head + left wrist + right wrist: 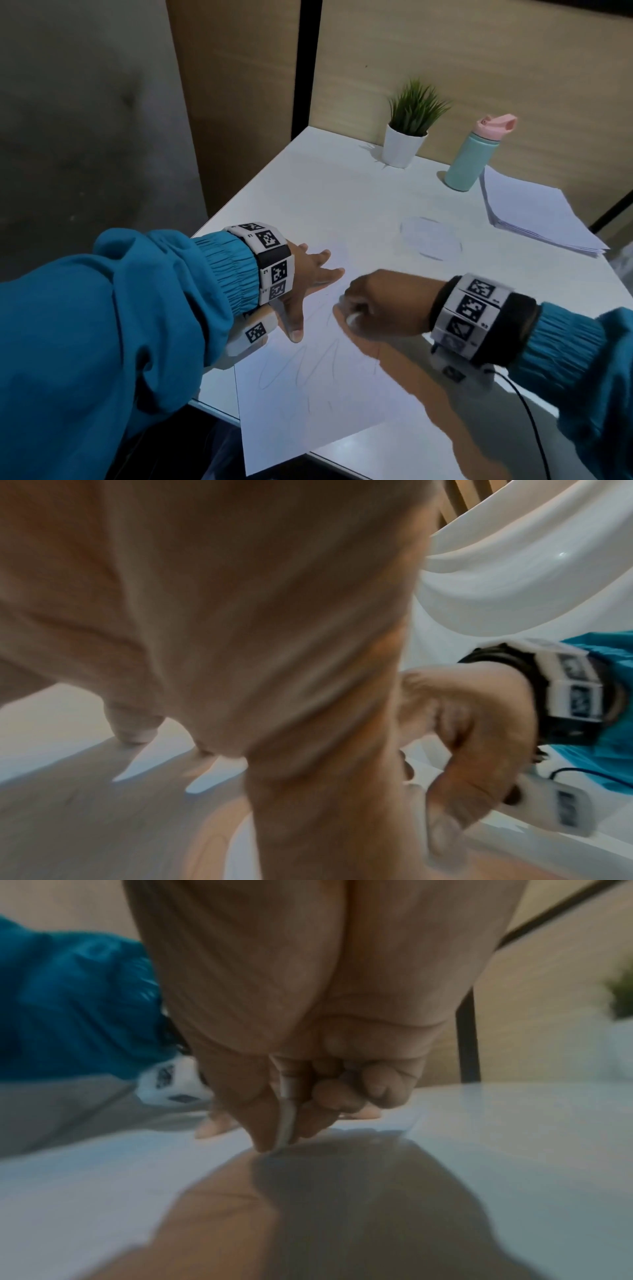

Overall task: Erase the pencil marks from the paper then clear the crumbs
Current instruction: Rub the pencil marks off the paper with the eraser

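A white sheet of paper (308, 404) lies on the white table (342, 192), its near corner hanging over the front edge. Looping grey pencil marks (301, 368) cross its middle. My left hand (308, 281) lies flat on the sheet's far left part, fingers spread and straight. My right hand (356, 308) pinches a small white eraser (352, 317) with its tip down on the paper just right of the left hand. In the right wrist view the eraser (286, 1115) shows as a thin pale slab between thumb and fingers. The left wrist view shows my palm (240, 615), blurred.
At the back of the table stand a small potted plant (406, 137) and a teal bottle with a pink lid (474, 154). A stack of white paper (534, 212) lies at the right. A faint pencilled oval (430, 238) marks the tabletop. A black cable (527, 418) trails from my right wrist.
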`<action>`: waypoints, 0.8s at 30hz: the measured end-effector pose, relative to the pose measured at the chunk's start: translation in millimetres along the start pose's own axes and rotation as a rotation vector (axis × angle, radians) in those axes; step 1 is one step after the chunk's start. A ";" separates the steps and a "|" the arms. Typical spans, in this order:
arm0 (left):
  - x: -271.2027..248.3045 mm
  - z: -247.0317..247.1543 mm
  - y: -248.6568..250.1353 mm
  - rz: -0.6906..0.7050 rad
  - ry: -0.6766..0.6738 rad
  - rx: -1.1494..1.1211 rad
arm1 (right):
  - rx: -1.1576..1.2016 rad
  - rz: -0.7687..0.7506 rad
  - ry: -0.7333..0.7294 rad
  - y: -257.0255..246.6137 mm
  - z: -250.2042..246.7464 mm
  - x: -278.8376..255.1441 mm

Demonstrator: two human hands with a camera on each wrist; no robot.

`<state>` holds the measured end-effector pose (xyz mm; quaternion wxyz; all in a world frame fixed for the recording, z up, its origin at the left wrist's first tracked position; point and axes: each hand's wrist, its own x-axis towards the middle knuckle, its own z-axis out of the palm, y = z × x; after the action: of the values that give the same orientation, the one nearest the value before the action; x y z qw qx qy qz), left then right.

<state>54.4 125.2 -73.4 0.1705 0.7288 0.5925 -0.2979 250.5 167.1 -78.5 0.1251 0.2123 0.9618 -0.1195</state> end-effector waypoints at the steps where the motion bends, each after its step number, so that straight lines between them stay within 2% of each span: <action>1: 0.3 0.3 -0.1 -0.002 0.002 0.002 | 0.008 0.001 -0.038 -1.8 -0.2 -1.6; 3: 0.8 1.2 -1.2 0.003 0.011 0.018 | -0.005 0.110 -0.022 13.1 -11.3 4.3; 5: 0.4 1.9 -1.1 0.011 0.018 0.024 | 0.002 0.168 0.067 32.3 -19.0 11.1; 6: 0.8 2.4 -0.5 0.011 0.021 0.020 | 0.010 0.154 0.091 34.2 -16.7 13.2; 10: 1.1 0.7 0.9 0.002 0.012 0.009 | 0.018 0.037 0.000 -4.9 4.6 11.0; 12: 1.1 0.7 0.2 -0.002 0.015 0.002 | -0.017 0.058 0.014 0.1 -3.7 15.5; 16: 2.5 3.3 3.2 -0.010 0.056 0.035 | 0.008 0.208 0.058 30.6 -20.4 22.0; 18: 2.9 3.0 4.8 -0.019 0.056 0.030 | 0.010 0.163 0.072 19.4 -14.3 18.6; 21: 0.7 -1.9 6.7 -0.019 0.035 0.052 | 0.031 0.066 -0.033 -13.5 0.6 7.8; 24: -2.9 -3.7 9.6 -0.026 0.048 0.056 | -0.005 0.113 0.019 0.0 -9.9 16.4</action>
<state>64.2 122.8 -69.7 0.1320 0.7325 0.5971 -0.2990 234.2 176.1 -74.0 0.1230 0.2672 0.9497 -0.1077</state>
